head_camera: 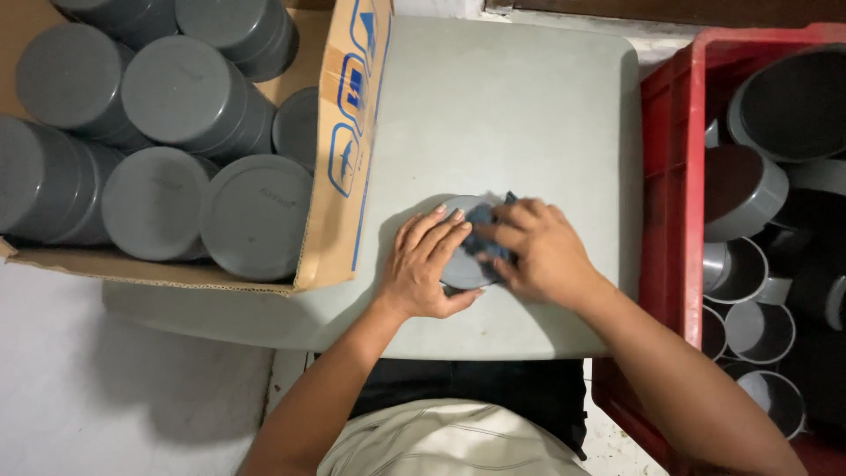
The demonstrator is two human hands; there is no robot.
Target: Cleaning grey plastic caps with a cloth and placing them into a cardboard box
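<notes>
Cap (460,264), grey and round, is lying flat on the grey surface (502,115), just in front of the person. The left hand (427,264) is spreading open over its rim, seemingly steadying it; the right hand (538,251) is pressing a crumpled blue cloth (483,231) onto its top. Both hands are hiding most of the cap. Cardboard box (339,141) at left and red crate (670,176) at right are holding like caps, cut off at the edges.
</notes>
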